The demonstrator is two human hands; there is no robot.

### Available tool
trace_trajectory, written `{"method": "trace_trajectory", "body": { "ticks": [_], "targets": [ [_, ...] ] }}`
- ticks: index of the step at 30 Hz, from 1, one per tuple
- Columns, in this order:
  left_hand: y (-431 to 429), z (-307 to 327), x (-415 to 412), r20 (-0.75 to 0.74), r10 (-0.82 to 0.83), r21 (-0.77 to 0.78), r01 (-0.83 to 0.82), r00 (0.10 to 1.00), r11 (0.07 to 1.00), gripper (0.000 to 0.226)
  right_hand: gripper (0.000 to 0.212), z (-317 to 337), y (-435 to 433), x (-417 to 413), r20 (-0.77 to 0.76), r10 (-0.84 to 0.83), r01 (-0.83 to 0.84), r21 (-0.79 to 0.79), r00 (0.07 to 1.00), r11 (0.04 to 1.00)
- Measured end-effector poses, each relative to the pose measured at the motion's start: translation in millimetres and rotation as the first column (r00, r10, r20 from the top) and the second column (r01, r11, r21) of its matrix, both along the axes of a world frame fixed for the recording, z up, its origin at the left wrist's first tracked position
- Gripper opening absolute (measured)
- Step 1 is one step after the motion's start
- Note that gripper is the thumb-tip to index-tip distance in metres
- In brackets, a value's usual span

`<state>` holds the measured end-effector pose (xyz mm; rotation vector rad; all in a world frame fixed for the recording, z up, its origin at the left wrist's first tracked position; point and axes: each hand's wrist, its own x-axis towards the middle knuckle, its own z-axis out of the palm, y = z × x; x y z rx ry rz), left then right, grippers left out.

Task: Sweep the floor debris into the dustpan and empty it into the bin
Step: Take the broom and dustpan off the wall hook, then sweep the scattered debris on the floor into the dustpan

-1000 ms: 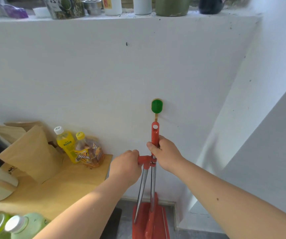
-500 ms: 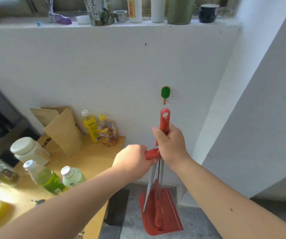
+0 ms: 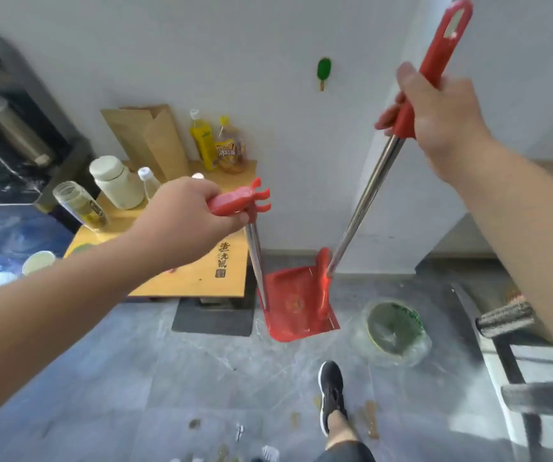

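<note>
Beside a white wall [image 3: 268, 95], a red dustpan [image 3: 295, 308] stands on the grey floor [image 3: 135, 378]. The left hand [image 3: 181, 221] curls tightly around the red grip [image 3: 235, 201] atop its metal pole, while the right hand [image 3: 441, 111] is wrapped around the red broom handle [image 3: 435, 51], whose pole slants down to the pan. Brown scraps [image 3: 370, 418] lie near a black shoe [image 3: 331, 395]

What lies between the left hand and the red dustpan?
Head view: only a shiny metal pole, from the red grip in the left hand down to the dustpan.
</note>
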<state>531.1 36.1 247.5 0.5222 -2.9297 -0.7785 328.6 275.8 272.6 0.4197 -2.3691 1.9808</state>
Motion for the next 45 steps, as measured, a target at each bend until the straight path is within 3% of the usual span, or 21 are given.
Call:
{"method": "trace_trajectory", "body": {
  "ticks": [5,9,13,17,20,22,25,28,31,36,38,45],
  "targets": [
    [14,-18,121,0.02,-0.001,0.076,-0.001,1.0,0.997,0.033,0.061,-22,40,114,-0.048,-0.078,0.091,0.441,0.996,0.893],
    [12,-46,186,0.047,-0.008,0.179,-0.001,0.999,0.984,0.032,0.056,-57,77,170,0.079,-0.097,0.031,0.601,0.992,0.798],
    [3,-73,242,0.111,0.058,0.358,-0.094,0.992,0.929,0.022,0.046,-113,134,218,0.485,-0.124,-0.081,0.381,0.866,0.921],
    [9,-94,285,0.213,0.1,0.406,-0.181,0.972,0.896,0.021,0.018,-167,188,266,0.72,-0.029,-0.107,0.142,0.693,0.984],
    [28,-104,312,0.274,0.117,0.366,-0.216,0.955,0.905,0.021,0.038,-199,226,301,0.845,0.026,0.028,-0.048,0.534,0.998],
    [47,-110,327,0.302,0.124,0.345,-0.23,0.945,0.91,0.022,0.041,-214,246,325,0.912,0.092,0.12,-0.151,0.401,0.981],
    [84,-120,348,0.322,0.158,0.321,-0.265,0.933,0.909,0.03,0.055,-241,281,351,0.968,0.07,0.191,-0.118,0.24,0.974],
    [127,-132,368,0.314,0.212,0.273,-0.302,0.925,0.913,0.027,0.031,-257,314,377,0.989,-0.009,0.128,-0.01,0.146,0.992],
    [168,-139,386,0.329,0.209,0.253,-0.3,0.921,0.92,0.032,0.009,-264,350,404,0.994,0.03,0.094,-0.041,0.109,0.995],
    [231,-143,403,0.279,0.178,0.149,-0.225,0.944,0.963,0.04,0.013,-279,406,444,0.993,0.066,0.064,-0.072,0.093,0.995],
    [252,-144,404,0.249,0.166,0.089,-0.193,0.954,0.977,0.04,0.004,-283,420,455,0.992,0.051,0.094,-0.062,0.119,0.994],
    [291,-155,387,0.225,0.067,-0.05,-0.057,0.972,0.997,0.046,0.014,-292,436,461,0.992,-0.005,0.146,-0.014,0.126,0.989]
  ]
}}
